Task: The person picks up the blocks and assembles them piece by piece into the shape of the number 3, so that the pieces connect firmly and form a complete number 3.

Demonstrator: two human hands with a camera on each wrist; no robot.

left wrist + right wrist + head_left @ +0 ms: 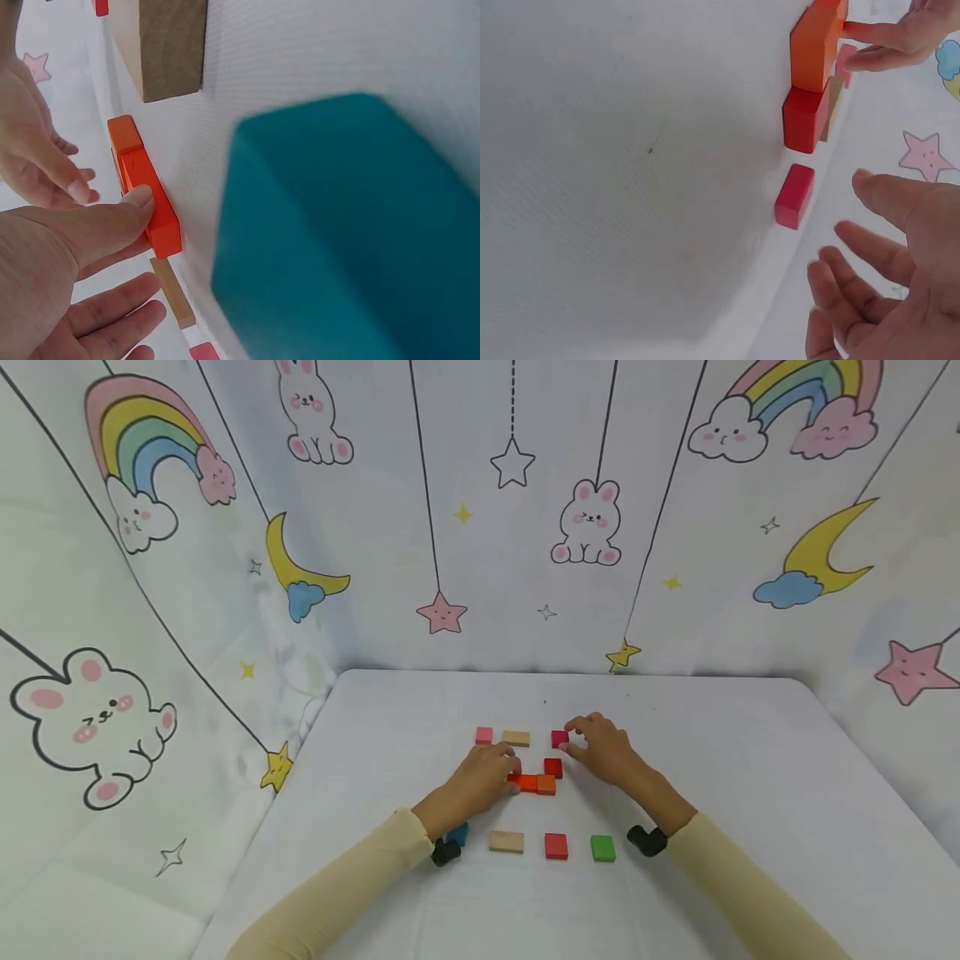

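My left hand (480, 775) pinches a red-orange block (154, 199), its thumb on the near side and a finger behind. This block lies end to end with an orange block (547, 785). A red block (552, 767) sits just beyond the orange one and seems to touch it in the right wrist view. Farther back is a crimson block (795, 196), apart from the red one. Around the crimson block, my right hand (609, 752) hovers with thumb and fingers spread; the right wrist view shows a gap between them and the block.
Behind the left hand lie a pink block (483, 736) and a wooden block (516, 738). Nearer me stand a blue block (459, 833), another wooden block (506, 842), a second red block (556, 846) and a green block (603, 848). White cloth (720, 760) covers the table.
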